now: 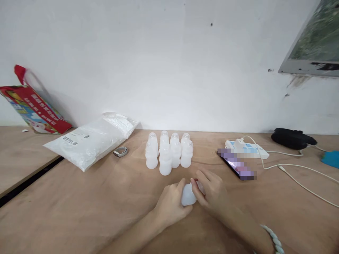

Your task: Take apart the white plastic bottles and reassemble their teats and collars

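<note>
Over the wooden worktop point(119, 211), the left hand point(172, 201) grips the white body of a small bottle point(188, 195), while the right hand's fingers curl about its clear end. Toward the middle of the far edge stands a close cluster of white bottles point(165, 165) with clear domed tops. Left of them lie a looped watch point(120, 152) and a white plastic package point(92, 141), lying across the dark gap at the worktop's left edge. A red printed bag point(37, 113) leans near the far left corner. Toward the far right corner are a phone point(234, 164), a power strip point(251, 151) and a black case point(290, 138).
</note>
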{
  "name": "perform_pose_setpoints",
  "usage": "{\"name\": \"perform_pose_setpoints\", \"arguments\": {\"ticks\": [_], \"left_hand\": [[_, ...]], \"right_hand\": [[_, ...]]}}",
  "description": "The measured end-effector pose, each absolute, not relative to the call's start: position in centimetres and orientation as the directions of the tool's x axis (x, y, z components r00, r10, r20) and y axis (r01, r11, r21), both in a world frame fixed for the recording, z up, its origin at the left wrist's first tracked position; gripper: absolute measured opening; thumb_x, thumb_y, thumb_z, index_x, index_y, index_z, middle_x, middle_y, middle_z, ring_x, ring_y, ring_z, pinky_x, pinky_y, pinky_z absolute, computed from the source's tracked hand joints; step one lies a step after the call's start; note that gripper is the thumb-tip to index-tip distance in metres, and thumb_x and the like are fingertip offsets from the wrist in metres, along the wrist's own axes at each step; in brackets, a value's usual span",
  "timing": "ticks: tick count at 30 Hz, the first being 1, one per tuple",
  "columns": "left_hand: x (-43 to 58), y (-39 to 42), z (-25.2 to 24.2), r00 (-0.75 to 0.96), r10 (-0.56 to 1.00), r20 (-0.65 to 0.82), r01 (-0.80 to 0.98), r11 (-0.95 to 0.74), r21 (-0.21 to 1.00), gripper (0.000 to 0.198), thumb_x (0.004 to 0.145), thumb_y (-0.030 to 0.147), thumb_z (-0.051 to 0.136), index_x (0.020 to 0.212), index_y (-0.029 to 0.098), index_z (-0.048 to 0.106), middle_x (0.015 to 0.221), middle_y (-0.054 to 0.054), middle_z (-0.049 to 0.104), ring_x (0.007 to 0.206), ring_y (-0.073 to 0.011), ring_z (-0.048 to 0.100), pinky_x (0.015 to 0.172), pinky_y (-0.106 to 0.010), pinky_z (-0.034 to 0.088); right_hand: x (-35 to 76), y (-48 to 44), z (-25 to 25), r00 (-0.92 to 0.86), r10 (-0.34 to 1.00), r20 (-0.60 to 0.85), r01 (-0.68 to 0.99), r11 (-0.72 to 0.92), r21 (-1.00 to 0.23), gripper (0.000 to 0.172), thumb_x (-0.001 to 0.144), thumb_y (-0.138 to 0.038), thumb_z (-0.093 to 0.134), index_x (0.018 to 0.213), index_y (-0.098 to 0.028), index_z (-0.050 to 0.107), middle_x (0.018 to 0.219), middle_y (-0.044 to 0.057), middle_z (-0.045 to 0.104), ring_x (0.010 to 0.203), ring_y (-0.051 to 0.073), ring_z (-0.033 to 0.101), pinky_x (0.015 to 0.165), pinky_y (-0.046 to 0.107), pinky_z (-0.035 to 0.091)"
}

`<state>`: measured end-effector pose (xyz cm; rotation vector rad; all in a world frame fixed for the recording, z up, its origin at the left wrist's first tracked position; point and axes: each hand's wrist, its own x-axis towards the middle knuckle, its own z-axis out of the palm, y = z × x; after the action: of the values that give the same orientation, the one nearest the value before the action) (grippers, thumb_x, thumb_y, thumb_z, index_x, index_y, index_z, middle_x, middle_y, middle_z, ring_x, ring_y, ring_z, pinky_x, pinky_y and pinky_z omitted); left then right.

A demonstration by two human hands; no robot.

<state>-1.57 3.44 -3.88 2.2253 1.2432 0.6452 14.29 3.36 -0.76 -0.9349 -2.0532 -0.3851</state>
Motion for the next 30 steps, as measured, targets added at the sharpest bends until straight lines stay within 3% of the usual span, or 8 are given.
{"name": "perform_pose_setpoints", "arguments": {"ticks": [7,12,18,24,30], "left_hand": [[-1.6,3.5,-4.0,0.451,0.880,0.148,0.584,-0.417,0.696,0.027,0.064,0.015,0.056,0.089,0.022,0.046,0.081,-0.002,0.068,0.069,-0.0217,0.064,0.056,-0.026,0.038],[-1.6,3.6,-4.2,0.450,0.875,0.180,0.495,-0.412,0.765,0.031,0.064,0.013,0.056,0.092,0.022,0.048,0.083,-0.002,0.068,0.070,-0.0211,0.064,0.059,-0.027,0.041],[-1.2,3.7,-4.9,0.405,0.870,0.281,0.365,-0.436,0.823,0.029,0.063,0.011,0.060,0.088,0.021,0.048,0.076,0.002,0.064,0.066,-0.0170,0.059,0.057,-0.025,0.040],[-1.0,3.8,-5.1,0.304,0.911,0.278,0.254,-0.359,0.898,0.022,0.066,0.014,0.066,0.080,0.019,0.050,0.076,0.002,0.063,0.068,-0.0157,0.060,0.059,-0.024,0.042],[-1.2,3.9,-5.6,0.323,0.904,0.281,0.241,-0.366,0.899,0.022,0.069,0.020,0.070,0.082,0.018,0.053,0.079,0.000,0.066,0.071,-0.0170,0.062,0.060,-0.024,0.046]], "right_hand": [[14.5,3.9,-0.4,-0.327,0.500,0.802,0.694,0.703,-0.156,0.023,0.086,-0.009,0.043,0.068,-0.023,0.037,0.059,-0.003,0.044,0.050,0.013,0.040,0.049,0.026,0.029],[14.2,4.2,-0.3,-0.330,0.496,0.803,0.700,0.699,-0.145,0.022,0.086,-0.011,0.043,0.068,-0.023,0.039,0.059,-0.002,0.046,0.052,0.014,0.040,0.051,0.027,0.029],[13.4,4.6,0.3,-0.410,0.435,0.802,0.690,0.723,-0.040,0.022,0.084,-0.011,0.041,0.066,-0.023,0.038,0.058,-0.001,0.046,0.052,0.015,0.038,0.051,0.028,0.027],[11.9,5.2,1.1,-0.508,0.432,0.745,0.685,0.728,0.044,0.021,0.081,-0.009,0.040,0.066,-0.022,0.043,0.060,0.001,0.049,0.053,0.015,0.040,0.051,0.029,0.027],[11.2,4.7,1.2,-0.485,0.458,0.745,0.718,0.695,0.039,0.019,0.078,-0.008,0.040,0.065,-0.022,0.044,0.060,0.001,0.050,0.054,0.016,0.040,0.053,0.030,0.027]]}}
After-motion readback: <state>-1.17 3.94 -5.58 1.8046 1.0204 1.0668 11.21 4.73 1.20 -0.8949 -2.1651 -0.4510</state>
